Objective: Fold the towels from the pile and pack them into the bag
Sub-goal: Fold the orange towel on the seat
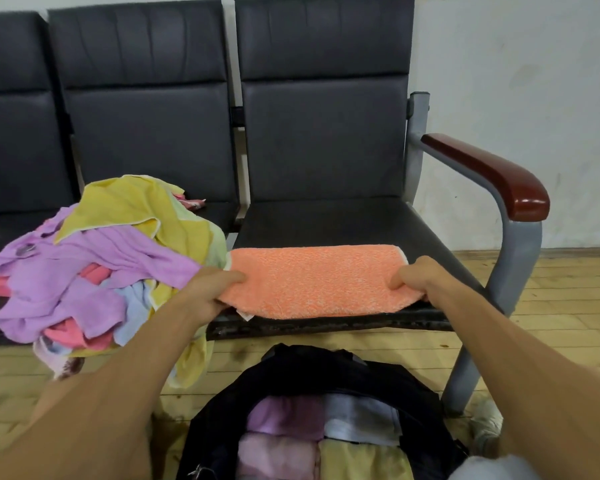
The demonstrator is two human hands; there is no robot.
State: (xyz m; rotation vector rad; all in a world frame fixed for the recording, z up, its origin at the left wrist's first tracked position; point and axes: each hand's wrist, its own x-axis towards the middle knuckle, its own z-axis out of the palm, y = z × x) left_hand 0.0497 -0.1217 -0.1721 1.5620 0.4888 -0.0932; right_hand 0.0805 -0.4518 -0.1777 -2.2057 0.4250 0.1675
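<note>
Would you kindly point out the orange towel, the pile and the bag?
orange towel (316,282), head view, its middle.
pile (94,252), head view, purple top layer.
bag (326,372), head view, black upper rim.

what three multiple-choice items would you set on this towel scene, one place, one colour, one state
1. Where is the bag? A on the floor in front of the chair B on the chair seat C on a table
2. What colour is the towel that the left hand and right hand grip? A purple B orange C yellow
3. What state is the bag in? A zipped shut B open, empty C open, folded towels inside
Answers: A, it stands on the floor planks; B, the gripped towel is orange; C, folded towels show in its mouth.
</note>
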